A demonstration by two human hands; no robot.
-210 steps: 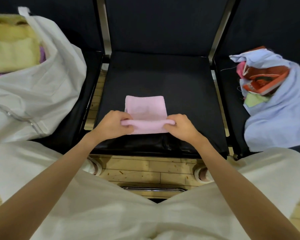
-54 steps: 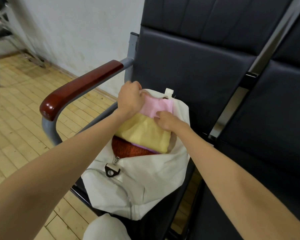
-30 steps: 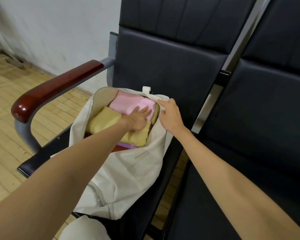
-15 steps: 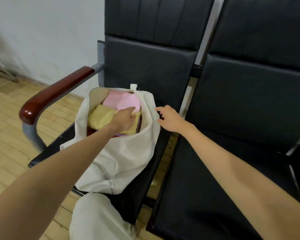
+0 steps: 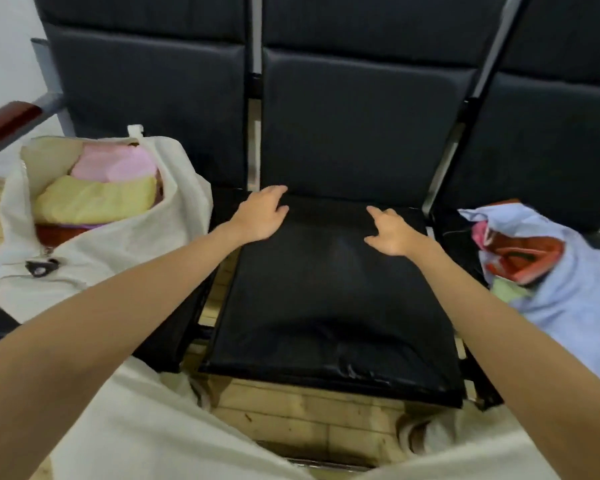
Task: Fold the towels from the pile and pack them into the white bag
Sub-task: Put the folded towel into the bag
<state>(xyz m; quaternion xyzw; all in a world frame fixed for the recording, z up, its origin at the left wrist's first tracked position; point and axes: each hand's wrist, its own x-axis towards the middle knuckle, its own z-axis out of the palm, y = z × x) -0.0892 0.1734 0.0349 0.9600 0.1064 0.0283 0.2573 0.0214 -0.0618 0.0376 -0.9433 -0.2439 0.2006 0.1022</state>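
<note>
The white bag [image 5: 118, 247] stands open on the left seat. Inside it a folded pink towel [image 5: 115, 164] lies behind a folded yellow towel [image 5: 97, 200], with purple and rust-coloured cloth beneath. On the right seat lies the pile of towels [image 5: 548, 268]: light blue cloth around orange, pink and pale green pieces. My left hand [image 5: 262, 214] hovers over the back left of the middle seat, fingers relaxed and holding nothing. My right hand [image 5: 390, 230] hovers over the middle seat's back right, also relaxed and holding nothing.
A row of black padded seats [image 5: 326, 299] with metal posts between the backrests. A dark red wooden armrest [image 5: 7, 121] is at the far left. My white-clothed knees fill the bottom of the view over a wooden floor [image 5: 312, 420].
The pink towel, folded on the middle seat, went into the bag. Both hands left the bag and moved right over the middle seat; the view swung right, showing the pile.
</note>
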